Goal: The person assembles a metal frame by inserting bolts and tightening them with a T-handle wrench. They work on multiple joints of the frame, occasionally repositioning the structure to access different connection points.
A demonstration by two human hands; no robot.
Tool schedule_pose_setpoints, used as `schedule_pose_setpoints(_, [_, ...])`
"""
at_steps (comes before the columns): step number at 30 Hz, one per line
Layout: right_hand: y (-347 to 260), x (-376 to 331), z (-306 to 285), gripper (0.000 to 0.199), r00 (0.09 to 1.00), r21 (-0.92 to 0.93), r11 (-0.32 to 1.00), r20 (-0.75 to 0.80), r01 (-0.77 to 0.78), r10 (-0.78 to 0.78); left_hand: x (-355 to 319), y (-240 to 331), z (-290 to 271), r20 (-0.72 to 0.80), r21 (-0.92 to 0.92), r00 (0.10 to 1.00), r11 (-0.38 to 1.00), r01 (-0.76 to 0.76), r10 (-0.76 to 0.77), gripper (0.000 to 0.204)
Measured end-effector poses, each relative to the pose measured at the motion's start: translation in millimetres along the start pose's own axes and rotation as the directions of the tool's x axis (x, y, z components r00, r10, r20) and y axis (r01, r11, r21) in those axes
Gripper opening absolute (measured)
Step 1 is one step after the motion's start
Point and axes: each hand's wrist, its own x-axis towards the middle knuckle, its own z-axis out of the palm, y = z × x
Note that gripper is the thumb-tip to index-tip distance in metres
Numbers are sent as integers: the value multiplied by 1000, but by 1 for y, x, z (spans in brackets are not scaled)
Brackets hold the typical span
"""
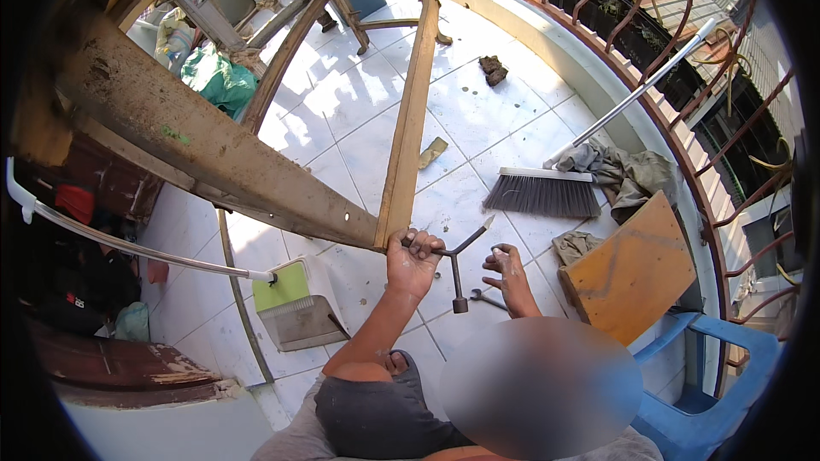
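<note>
My left hand (413, 258) is closed around one arm of a dark three-way socket wrench (454, 273), right at the lower corner of a wooden frame. One of the wrench's other arms points up and to the right, and the third hangs down with a socket at its end. Just right of the wrench, my right hand (510, 280) is raised with its fingers bent but apart, holding nothing. The frame's light wooden bar (410, 119) meets a wide, stained wooden beam (213, 137) beside my left hand. On the tiles below lies an open-ended spanner (489, 300), partly behind my right hand.
A broom (542, 192) and grey cloth (628, 172) lie by the curved railing. Near my right side are a brown wooden board (628, 269) and a blue plastic chair (726, 333). A long-handled dustpan (299, 312) stands at left. A blurred patch covers the lower middle.
</note>
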Motion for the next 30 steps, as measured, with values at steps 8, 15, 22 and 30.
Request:
schedule_pose_setpoints(8, [-39,-2,61,27,871,-540,722,457,433,-180,-16,-1,3,10,96,999,995,-34,33,25])
schedule_pose_setpoints(15, [-53,33,26,46,460,-676,-141,625,724,-631,-8,9,-11,22,-30,1000,1000,0,0,27])
schedule_pose_setpoints(22, [-11,37,-14,90,574,226,690,751,-687,327,-6,-3,-13,164,-44,985,998,-50,57,26])
schedule_pose_setpoints(30, [-53,33,45,12,477,-424,229,694,876,-540,-24,1,-4,70,69,994,994,-87,82,33])
